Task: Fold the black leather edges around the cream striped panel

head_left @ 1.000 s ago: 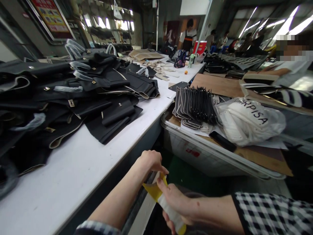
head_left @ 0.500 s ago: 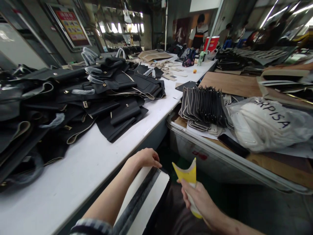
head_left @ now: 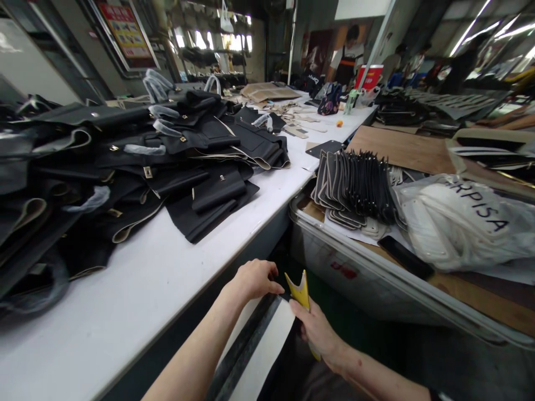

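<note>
- The yellow scraper (head_left: 299, 288) is in the right hand (head_left: 320, 331), notched end up, above the gap between table and tub.
- The right hand's fingers are wrapped around the scraper's handle, thumb lying along it.
- The left hand (head_left: 256, 278) is bent at the far end of a white panel (head_left: 267, 337) with a dark strip; its fingers curl down, and whether they pinch the edge I cannot tell.
- The panel's far end lies between the two hands, just beside the scraper.
- Right of the hands is a clear plastic tub (head_left: 324, 259) with a red mark; what is inside cannot be made out.
- On top of it stands a row of black pieces (head_left: 355, 184) with pale edges, next to a see-through bag (head_left: 472, 223) filled with white pieces.
- A black phone (head_left: 404, 257) lies in front of that bag.
- On the left, a white table (head_left: 142, 301) bears a heap of black bags (head_left: 167, 150), some handles wrapped in plastic.
- Farther back, a red bucket (head_left: 370, 77) is near a person (head_left: 349, 58) wearing an apron.
</note>
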A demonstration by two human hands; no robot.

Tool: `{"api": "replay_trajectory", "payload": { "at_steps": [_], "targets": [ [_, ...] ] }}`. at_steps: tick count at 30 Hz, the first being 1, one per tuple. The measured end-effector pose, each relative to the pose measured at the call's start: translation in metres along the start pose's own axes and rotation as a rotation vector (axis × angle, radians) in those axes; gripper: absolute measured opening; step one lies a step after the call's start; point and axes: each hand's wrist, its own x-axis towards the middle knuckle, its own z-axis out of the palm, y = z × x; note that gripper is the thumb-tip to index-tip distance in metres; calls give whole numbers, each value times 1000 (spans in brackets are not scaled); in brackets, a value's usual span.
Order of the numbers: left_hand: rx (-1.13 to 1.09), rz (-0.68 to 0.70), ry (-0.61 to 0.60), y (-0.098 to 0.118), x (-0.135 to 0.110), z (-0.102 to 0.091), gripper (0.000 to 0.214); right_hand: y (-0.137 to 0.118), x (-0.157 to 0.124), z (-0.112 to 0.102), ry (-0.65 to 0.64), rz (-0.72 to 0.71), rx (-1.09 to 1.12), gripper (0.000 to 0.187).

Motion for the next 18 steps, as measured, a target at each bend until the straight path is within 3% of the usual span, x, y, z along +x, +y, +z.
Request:
{"api": "replay_trajectory", "payload": {
  "at_steps": [5,9,12,14,18],
  "targets": [
    [-446,41,183,-26,-26,18,67,-19,6,-1,-212,7,149,53],
    [-826,60,215,-47,-53,34,55,-25,37,9,-357,221,130,65],
    [-905,32,204,-53,-61,42,54,-28,68,23,-375,318,-25,63],
    [-934,44,207,-53,-60,44,52,-30,82,30,-372,304,-77,55],
    [-933,27,201,-54,-56,48,52,-29,88,31,-512,213,-85,51]
  ]
}}
